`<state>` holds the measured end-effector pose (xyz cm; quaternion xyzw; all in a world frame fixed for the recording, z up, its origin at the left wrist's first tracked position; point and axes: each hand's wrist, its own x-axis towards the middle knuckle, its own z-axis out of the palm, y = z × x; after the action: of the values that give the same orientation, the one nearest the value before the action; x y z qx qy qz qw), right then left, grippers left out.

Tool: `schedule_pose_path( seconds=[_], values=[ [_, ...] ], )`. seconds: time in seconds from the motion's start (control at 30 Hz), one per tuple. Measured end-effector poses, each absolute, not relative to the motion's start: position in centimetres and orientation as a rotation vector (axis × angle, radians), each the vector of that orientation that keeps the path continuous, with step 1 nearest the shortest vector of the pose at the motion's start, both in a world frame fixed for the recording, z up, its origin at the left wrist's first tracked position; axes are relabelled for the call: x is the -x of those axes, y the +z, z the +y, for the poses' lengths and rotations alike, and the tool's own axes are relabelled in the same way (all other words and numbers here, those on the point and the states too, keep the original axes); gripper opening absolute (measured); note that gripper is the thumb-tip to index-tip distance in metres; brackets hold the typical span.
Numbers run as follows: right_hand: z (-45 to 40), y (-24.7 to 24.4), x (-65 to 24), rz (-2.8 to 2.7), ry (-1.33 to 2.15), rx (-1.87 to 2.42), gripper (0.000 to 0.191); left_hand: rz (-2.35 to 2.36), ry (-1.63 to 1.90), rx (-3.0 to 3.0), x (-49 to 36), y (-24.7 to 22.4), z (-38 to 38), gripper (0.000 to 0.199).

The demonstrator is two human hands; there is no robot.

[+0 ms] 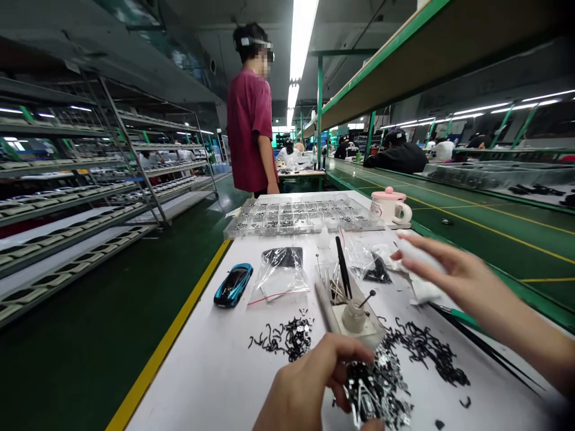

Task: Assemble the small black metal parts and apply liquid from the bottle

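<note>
My left hand [314, 377] is at the front of the table, its fingers curled around a black and silver part [365, 400] over a pile of small shiny pieces [395, 389]. My fingers partly hide that part. My right hand [458, 272] is raised on the right with a white bottle-like thing [422, 252] between its fingers; its exact kind is unclear. Between the hands stands a holder [330, 305] with black tweezers [343, 263], thin tools and a small glass jar [354, 316]. Small black curved parts [431, 350] lie to the right, and a mixed heap [291, 338] to the left.
A blue toy car [233, 284] and clear bags [281, 272] lie on the white table. Behind are a compartment tray [296, 212] and a pink-lidded mug [389, 205]. More tweezers [485, 347] lie at right. A person in a maroon shirt [249, 129] stands beyond; racks [135, 161] line the left.
</note>
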<state>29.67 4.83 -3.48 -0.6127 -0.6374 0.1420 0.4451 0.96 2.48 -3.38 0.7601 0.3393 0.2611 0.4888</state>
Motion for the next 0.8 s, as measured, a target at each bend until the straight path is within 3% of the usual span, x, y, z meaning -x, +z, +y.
schedule_pose_path(
  seconds=[0.2,0.57,0.8],
  values=[
    [6.5,-5.5,-28.6,-1.711,0.613,1.462,0.025,0.897,0.699,-1.840,-0.9,-2.2,1.7,0.039],
    [7.3,-8.2,-28.6,-1.684,0.640,1.462,0.020,0.909,0.912,-1.951,-0.6,-1.4,1.7,0.030],
    [6.3,-6.0,-29.0,-1.490,0.388,1.405,0.038,0.931,0.906,-1.759,-0.5,-0.9,1.6,0.026]
  ],
)
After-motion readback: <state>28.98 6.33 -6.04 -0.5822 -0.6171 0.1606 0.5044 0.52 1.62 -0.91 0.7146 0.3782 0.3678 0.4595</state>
